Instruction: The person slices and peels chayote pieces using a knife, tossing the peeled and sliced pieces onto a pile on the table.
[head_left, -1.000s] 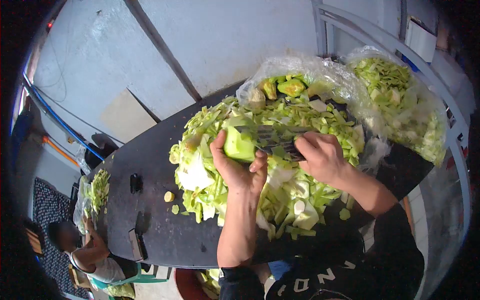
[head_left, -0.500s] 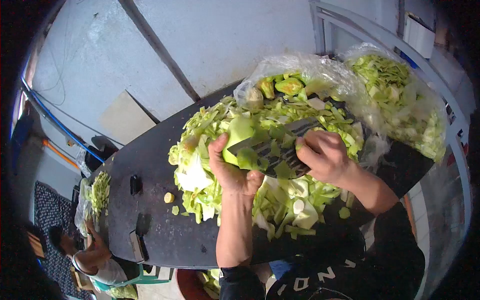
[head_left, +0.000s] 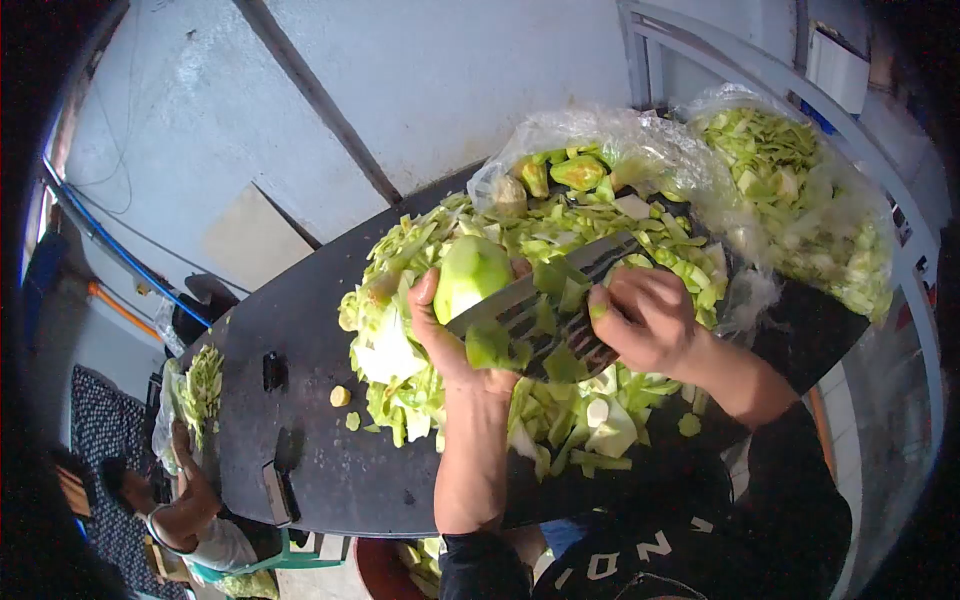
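Observation:
My left hand [head_left: 450, 345] is wrapped round a peeled, pale green fruit [head_left: 475, 268], whose exact kind I cannot make out. My right hand [head_left: 650, 315] grips a broad-bladed knife [head_left: 600, 258]; its handle is hidden in my fingers. Green slices [head_left: 487, 345] cling to the wide blade, which lies across the near side of the fruit. Below and around both hands spreads a large heap of cut green pieces [head_left: 610, 425] on the dark table [head_left: 320, 470].
Whole fruits [head_left: 578, 173] lie by a clear plastic bag [head_left: 640, 135] at the back. A full bag of slices [head_left: 800, 205] stands at the right by a metal rail [head_left: 780, 70]. At the far left sits another person [head_left: 195, 515] beside cut strips [head_left: 203, 385]. A reddish tub [head_left: 380, 570] is below the table edge.
The fruit has turned in my left hand, and its rounded top now shows above the blade. The knife has shifted slightly. The other person's arm at the left has moved a little.

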